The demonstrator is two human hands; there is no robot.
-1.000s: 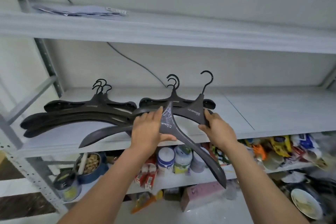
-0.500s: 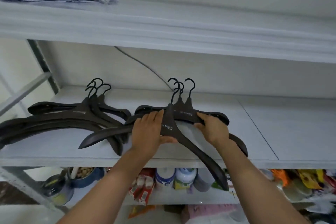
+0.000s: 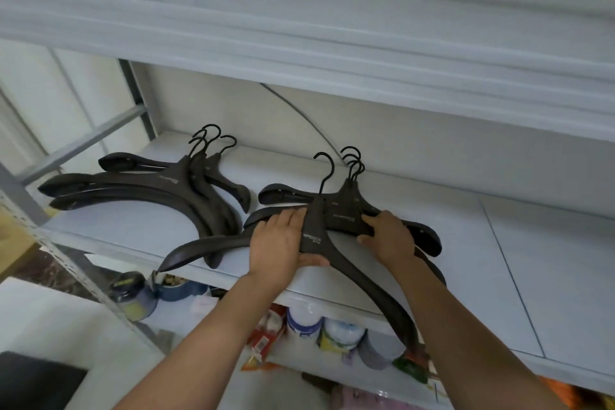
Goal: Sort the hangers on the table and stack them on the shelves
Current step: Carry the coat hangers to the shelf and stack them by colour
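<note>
Your left hand (image 3: pixel 283 243) grips the top hanger (image 3: pixel 314 236) at its neck, with the fingers laid over it and the thumb curled under it. Your right hand (image 3: pixel 391 238) holds the right pile (image 3: pixel 346 206), with the fingers bent over its near edge. The top hanger lies across this pile on the shelf (image 3: pixel 466 243), and its right arm sticks out over the near edge. The left pile (image 3: pixel 166 186) lies apart from it. Some jars (image 3: pixel 332 333) stand on the level below.

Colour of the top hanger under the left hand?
Black hanger, white lettering; head view.
</note>
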